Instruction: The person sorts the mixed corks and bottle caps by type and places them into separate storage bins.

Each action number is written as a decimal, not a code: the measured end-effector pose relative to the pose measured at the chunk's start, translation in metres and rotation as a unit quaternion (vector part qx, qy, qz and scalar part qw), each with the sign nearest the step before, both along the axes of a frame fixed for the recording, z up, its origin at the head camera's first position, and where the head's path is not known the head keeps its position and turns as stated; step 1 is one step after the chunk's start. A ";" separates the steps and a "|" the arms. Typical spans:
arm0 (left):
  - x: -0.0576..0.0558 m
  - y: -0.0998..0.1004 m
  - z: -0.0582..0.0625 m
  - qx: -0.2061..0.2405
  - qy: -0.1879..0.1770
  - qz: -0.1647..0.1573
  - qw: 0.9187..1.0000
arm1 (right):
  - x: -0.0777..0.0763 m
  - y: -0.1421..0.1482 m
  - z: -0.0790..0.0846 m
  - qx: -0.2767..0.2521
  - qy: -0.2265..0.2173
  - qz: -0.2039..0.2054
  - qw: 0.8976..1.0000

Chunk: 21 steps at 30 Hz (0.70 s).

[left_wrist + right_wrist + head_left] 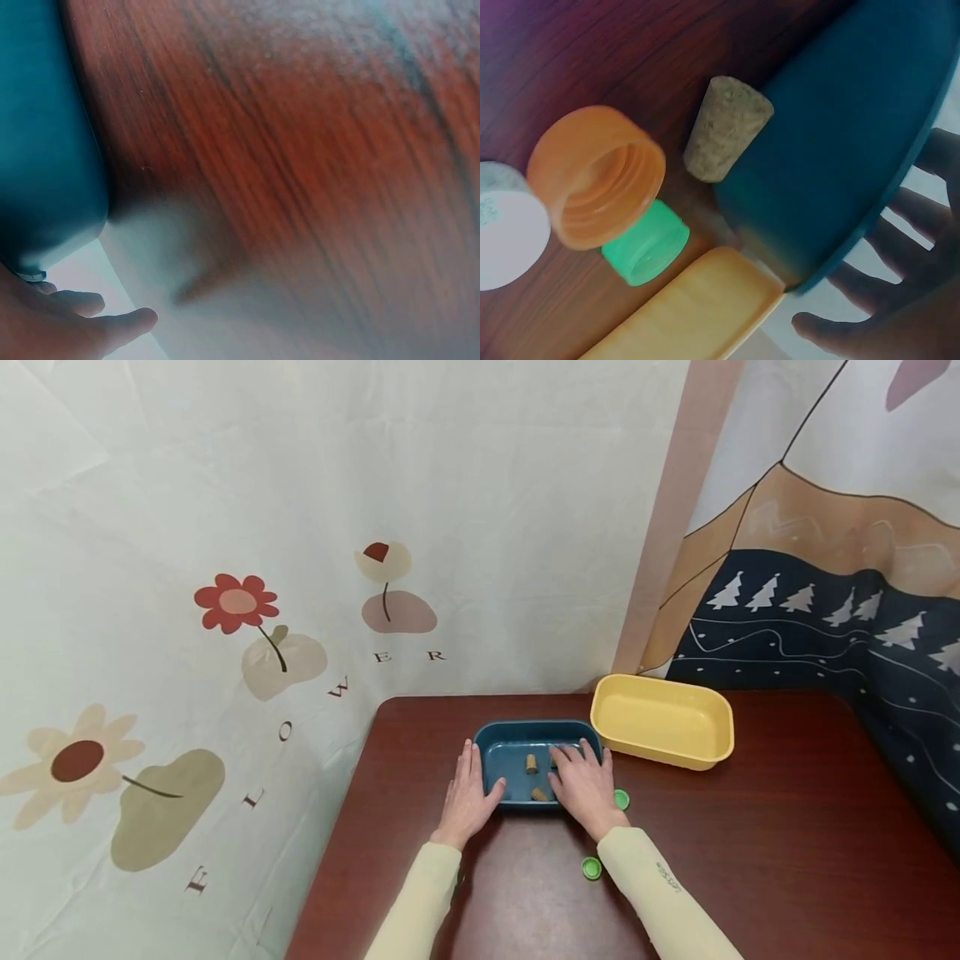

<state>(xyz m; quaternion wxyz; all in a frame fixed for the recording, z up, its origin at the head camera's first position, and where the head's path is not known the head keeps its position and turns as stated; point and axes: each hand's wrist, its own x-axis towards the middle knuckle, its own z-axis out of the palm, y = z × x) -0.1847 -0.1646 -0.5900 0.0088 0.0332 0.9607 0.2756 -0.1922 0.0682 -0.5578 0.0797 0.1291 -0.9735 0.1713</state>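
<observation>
A dark blue tray (517,725) stands on the table with several corks in it; one cork (531,764) is upright near its middle and another cork (538,794) lies near the front wall. My left hand (468,797) rests along the tray's left rim, fingers extended, thumb spread over the near left corner. Over the tray's right side, my right hand (585,785) reaches in with fingers spread, partly covering a cork (553,762). In the right wrist view, the right fingers (900,247) spread at the tray's rim, and a separate cork (727,127) stands outside the tray.
A yellow tray (663,752) sits behind and right of the blue one. Green caps, one green cap (622,800) beside my right wrist and another green cap (592,868) nearer me, lie on the table. The right wrist view shows an orange cap (551,161) and a white cap (510,240).
</observation>
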 end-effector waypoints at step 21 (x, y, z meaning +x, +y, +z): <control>0.000 0.000 -0.002 0.009 0.026 -0.001 1.000 | 0.034 0.052 -0.003 -0.147 0.017 -0.027 0.989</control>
